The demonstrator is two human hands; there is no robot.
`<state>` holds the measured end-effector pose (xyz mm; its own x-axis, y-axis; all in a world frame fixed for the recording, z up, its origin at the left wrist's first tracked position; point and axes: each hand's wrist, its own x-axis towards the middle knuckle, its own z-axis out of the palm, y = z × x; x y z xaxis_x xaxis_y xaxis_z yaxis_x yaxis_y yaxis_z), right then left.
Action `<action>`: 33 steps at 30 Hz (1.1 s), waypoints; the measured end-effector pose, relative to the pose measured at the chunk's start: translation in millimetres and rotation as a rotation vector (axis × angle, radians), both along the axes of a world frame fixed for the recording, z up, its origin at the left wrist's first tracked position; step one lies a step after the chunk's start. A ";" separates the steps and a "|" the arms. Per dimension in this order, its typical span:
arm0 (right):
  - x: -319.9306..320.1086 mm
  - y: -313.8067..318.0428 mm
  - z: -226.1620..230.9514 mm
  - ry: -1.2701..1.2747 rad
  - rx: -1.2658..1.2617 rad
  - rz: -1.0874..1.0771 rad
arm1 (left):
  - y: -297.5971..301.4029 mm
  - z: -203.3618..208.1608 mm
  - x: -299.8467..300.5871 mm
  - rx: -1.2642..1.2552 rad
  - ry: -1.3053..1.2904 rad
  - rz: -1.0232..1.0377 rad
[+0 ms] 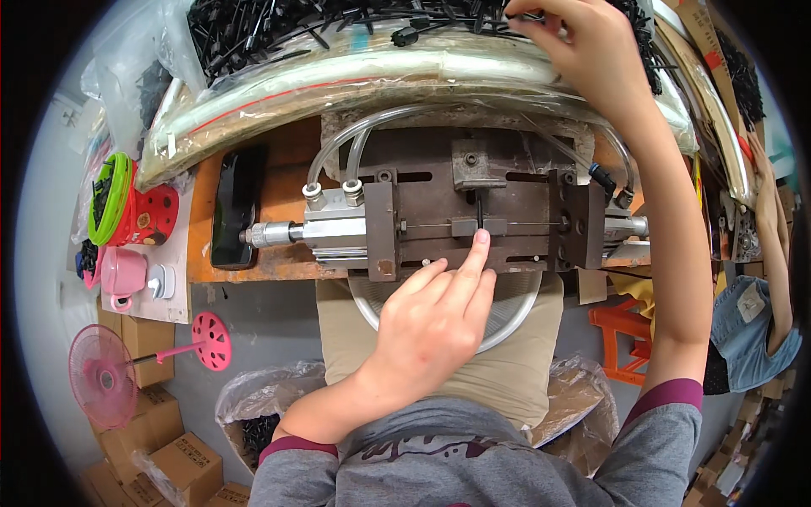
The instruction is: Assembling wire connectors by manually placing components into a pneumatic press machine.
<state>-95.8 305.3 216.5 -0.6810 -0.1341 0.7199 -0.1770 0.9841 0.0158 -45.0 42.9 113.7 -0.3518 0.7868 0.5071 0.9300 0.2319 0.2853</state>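
My left hand (432,325) is stretched out over the front of a brown metal fixture (524,194). Its index fingertip touches the near end of a thin black rod (480,207) lying in the fixture's central block; the other fingers are spread and hold nothing. At the upper right, my right hand (583,38) reaches over a heap of black plastic parts (253,29). Thumb and fingers there pinch a small black plastic part (528,16), partly hidden by the fingers.
Silver air cylinders (338,226) flank the fixture, with clear hoses (359,127) arching behind. Left of it are a phone (236,207), a pink mug (123,272) and a pink fan (103,376). An orange stool (621,338) and a co-worker's arm (769,228) are at right.
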 end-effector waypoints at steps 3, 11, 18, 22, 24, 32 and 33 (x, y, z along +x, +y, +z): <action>5.6 -4.1 -0.5 0.120 -0.131 0.047 | 4.4 3.0 -4.3 0.004 0.014 0.001; 45.0 -5.5 -3.4 -0.022 -1.076 0.132 | 3.7 4.7 -5.7 -0.055 0.017 0.006; 88.4 -54.9 -1.7 -0.531 -1.504 0.161 | 0.8 16.0 -8.4 -0.029 -0.127 -0.026; 99.5 -72.7 -11.7 -0.729 -1.596 0.163 | 2.8 36.6 -7.3 0.344 -0.391 -0.084; 98.8 -77.4 -16.2 -0.818 -1.659 0.291 | 1.0 40.4 -8.6 0.436 -0.384 -0.119; 41.4 4.6 -7.2 -0.121 -0.317 -0.146 | -16.3 31.7 -7.4 0.142 -0.293 -0.111; 34.0 20.6 -9.6 -0.140 -0.237 -0.153 | -14.5 26.4 -5.6 0.109 -0.255 -0.096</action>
<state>-61.7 326.0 207.0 -0.7751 0.1377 0.6166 -0.0110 0.9729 -0.2310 -50.6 28.4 140.1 -0.4052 0.7684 0.4953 0.8411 0.1011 0.5313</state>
